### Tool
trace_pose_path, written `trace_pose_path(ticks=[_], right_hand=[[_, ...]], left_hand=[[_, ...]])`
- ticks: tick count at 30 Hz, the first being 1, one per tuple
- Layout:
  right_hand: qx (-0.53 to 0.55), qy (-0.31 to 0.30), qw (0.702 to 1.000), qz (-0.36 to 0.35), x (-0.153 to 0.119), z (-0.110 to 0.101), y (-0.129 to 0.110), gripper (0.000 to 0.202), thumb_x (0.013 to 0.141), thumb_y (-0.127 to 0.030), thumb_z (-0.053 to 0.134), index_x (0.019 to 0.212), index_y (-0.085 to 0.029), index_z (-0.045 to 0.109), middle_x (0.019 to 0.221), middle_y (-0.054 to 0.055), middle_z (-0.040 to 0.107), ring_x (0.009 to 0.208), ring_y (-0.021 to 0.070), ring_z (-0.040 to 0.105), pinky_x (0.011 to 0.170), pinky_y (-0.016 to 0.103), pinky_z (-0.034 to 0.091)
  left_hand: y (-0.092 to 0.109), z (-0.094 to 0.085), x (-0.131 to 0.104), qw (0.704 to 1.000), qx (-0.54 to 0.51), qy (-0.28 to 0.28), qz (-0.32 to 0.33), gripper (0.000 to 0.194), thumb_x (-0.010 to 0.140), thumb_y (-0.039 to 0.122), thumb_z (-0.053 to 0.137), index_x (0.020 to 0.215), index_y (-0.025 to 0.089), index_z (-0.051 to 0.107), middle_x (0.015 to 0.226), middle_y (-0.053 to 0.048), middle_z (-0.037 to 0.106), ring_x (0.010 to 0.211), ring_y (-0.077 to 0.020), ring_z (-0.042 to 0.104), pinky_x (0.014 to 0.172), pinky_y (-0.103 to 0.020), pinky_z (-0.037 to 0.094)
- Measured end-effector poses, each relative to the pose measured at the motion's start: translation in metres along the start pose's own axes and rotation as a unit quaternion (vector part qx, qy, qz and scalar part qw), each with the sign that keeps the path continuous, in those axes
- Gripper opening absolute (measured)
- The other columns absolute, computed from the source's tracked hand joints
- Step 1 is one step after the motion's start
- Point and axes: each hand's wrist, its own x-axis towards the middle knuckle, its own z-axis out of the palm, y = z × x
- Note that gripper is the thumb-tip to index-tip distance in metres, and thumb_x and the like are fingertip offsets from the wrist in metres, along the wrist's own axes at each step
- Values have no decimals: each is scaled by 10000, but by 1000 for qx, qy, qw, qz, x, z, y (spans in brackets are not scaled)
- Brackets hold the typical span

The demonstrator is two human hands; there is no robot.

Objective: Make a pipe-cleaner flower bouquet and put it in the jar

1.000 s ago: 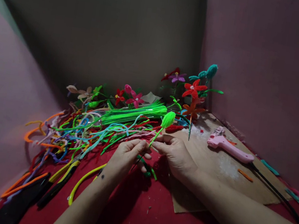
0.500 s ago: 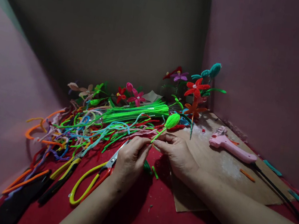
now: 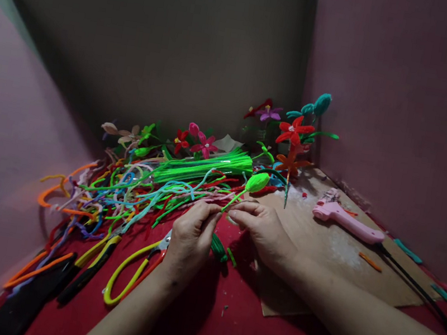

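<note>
Between the thumb and fingertips of my left hand (image 3: 194, 236) is the lower end of a bright green pipe-cleaner flower bud (image 3: 257, 182). Its thin stem slants up to the right and the fuzzy oval head leans over. My right hand (image 3: 266, 231) is closed in a pinch just right of the stem's lower end; whatever is in it, if anything, is too small to make out. Below the hands lie a dark green pipe-cleaner piece (image 3: 219, 248) and a short green offcut (image 3: 231, 257). Scissors (image 3: 116, 278) with yellow and red handles lie partly behind my left wrist.
A pink glue gun (image 3: 353, 222) with a black cord rests on a brown board (image 3: 292, 292) at the right. Heaped pipe cleaners (image 3: 118, 190) and a green bundle (image 3: 202, 167) fill the left and back. Pliers (image 3: 91, 265) lie left. Finished flowers (image 3: 295, 129) stand behind.
The bud has tipped a little to the right and lower. My left hand has shifted slightly left with the stem, and my right fingertips now sit a small gap away from it.
</note>
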Motion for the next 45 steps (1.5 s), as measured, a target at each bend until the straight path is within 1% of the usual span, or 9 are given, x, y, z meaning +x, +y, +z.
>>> trace_pose_path(ticks=[6, 10, 17, 22, 27, 32, 36, 39, 45], right_hand=[[11, 16, 999, -31, -2, 1, -2, 63, 635, -189, 629, 598, -191, 679, 638, -6, 596, 701, 136, 495, 715, 289, 378], [20, 18, 999, -26, -3, 1, -4, 55, 643, -224, 653, 618, -187, 685, 650, -6, 602, 684, 128, 502, 696, 283, 385], [45, -2, 999, -25, -3, 1, -7, 63, 651, -233, 672, 629, -174, 674, 646, -16, 611, 671, 119, 518, 707, 279, 383], [65, -28, 997, -19, -3, 1, -8, 46, 652, -222, 669, 653, -179, 685, 673, -12, 633, 691, 123, 530, 720, 284, 382], [103, -46, 993, -21, -1, 1, -6, 51, 642, -199, 680, 606, -167, 663, 616, -23, 608, 633, 104, 503, 670, 257, 380], [113, -52, 992, -17, 1, 0, 0, 51, 663, -216, 678, 644, -169, 671, 645, -21, 622, 635, 100, 501, 660, 252, 374], [110, -26, 993, -13, 1, -1, 3, 45, 660, -216, 679, 652, -173, 671, 651, -22, 621, 633, 100, 502, 666, 256, 378], [115, 5, 993, -13, 1, -1, 3, 59, 649, -225, 685, 642, -171, 663, 641, -23, 614, 628, 102, 508, 678, 265, 387], [79, 5, 997, -8, -4, 3, -5, 34, 654, -195, 656, 643, -172, 679, 634, -25, 624, 644, 108, 526, 702, 273, 399]], left_hand=[[3, 1, 1, 998, -46, 2, -43, 126, 820, 220, 502, 835, 182, 621, 817, -20, 631, 785, -135, 568, 744, -235, 418], [7, 0, 3, 984, -124, -1, -128, 104, 783, 237, 539, 791, 173, 620, 747, -1, 612, 688, -113, 542, 640, -214, 413], [13, -5, 4, 893, -341, -73, -284, 165, 722, 302, 618, 708, 145, 570, 465, 82, 341, 401, -28, 255, 386, -158, 208], [10, -9, 7, 816, -457, -131, -328, 146, 717, 261, 629, 712, 136, 554, 497, 72, 362, 381, -12, 223, 347, -137, 163], [8, -12, 9, 791, -480, -161, -343, 140, 715, 251, 634, 745, 129, 572, 537, 64, 383, 370, -6, 228, 313, -124, 213], [8, -12, 8, 809, -456, -156, -337, 143, 723, 265, 628, 753, 134, 580, 542, 52, 436, 359, -19, 295, 296, -133, 247], [11, -9, 7, 892, -341, -125, -268, 260, 787, 357, 551, 731, 109, 605, 526, 12, 519, 411, -60, 443, 408, -182, 389], [13, -4, 5, 930, -262, -98, -238, 332, 804, 430, 495, 782, 116, 598, 624, -22, 588, 470, -92, 515, 450, -210, 420], [8, 2, -4, 998, -18, -2, -60, 120, 809, 295, 523, 793, 180, 554, 652, 24, 550, 564, -89, 500, 560, -196, 401]])
